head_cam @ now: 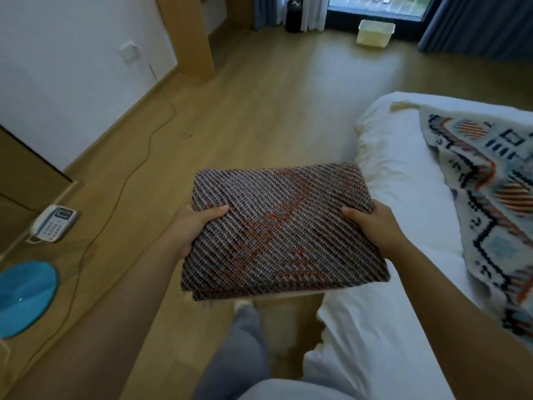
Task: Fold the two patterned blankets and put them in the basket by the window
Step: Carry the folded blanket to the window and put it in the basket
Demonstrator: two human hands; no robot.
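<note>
A dark knitted blanket with an orange pattern is folded into a thick rectangle and held in the air over the floor beside the bed. My left hand grips its left edge and my right hand grips its right edge, thumbs on top. A second blanket, white with blue, black and orange shapes, lies unfolded on the white bed at the right. The pale yellow basket stands on the floor by the window at the far end.
Wooden floor stretches from me to the basket. A cable runs along the left side. A phone and a blue round plate sit on a low wooden surface at the left. Blue curtains hang by the window.
</note>
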